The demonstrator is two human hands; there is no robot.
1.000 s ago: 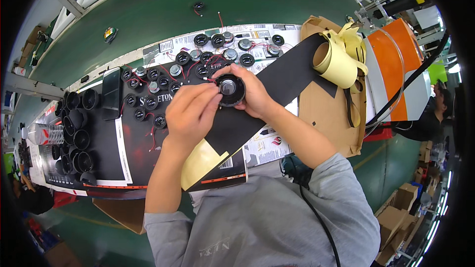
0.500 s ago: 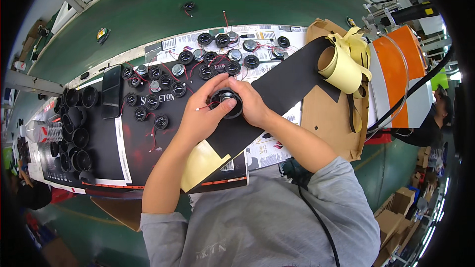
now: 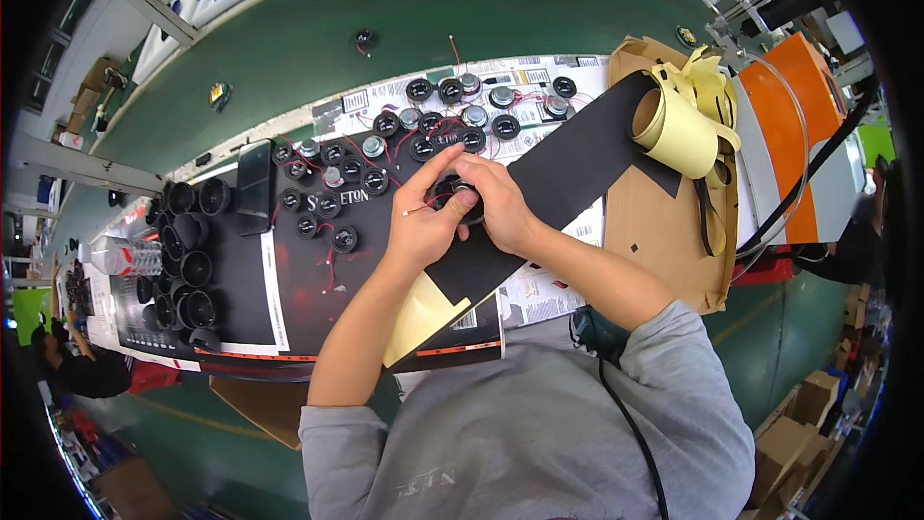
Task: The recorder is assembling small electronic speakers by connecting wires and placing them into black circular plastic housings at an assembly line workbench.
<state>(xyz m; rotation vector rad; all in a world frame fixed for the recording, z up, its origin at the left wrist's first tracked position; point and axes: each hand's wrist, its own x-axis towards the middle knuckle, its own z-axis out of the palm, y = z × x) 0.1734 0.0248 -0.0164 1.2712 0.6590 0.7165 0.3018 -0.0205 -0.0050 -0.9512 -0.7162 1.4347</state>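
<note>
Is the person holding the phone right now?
No, the phone lies left of the left hand and right hand, apart from both.

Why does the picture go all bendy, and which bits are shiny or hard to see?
In the head view, the fisheye lens bows the green bench and blackens the corners; also in the head view, the clear bottle glints, and the black cup between the left hand and right hand is dark and partly hidden.

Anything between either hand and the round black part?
Nothing visible: the left hand and right hand are both cupped around the round black part, left thumb over it. A red wire with a white plug lies across the left hand; whether any is pinched underneath is hidden.
</note>
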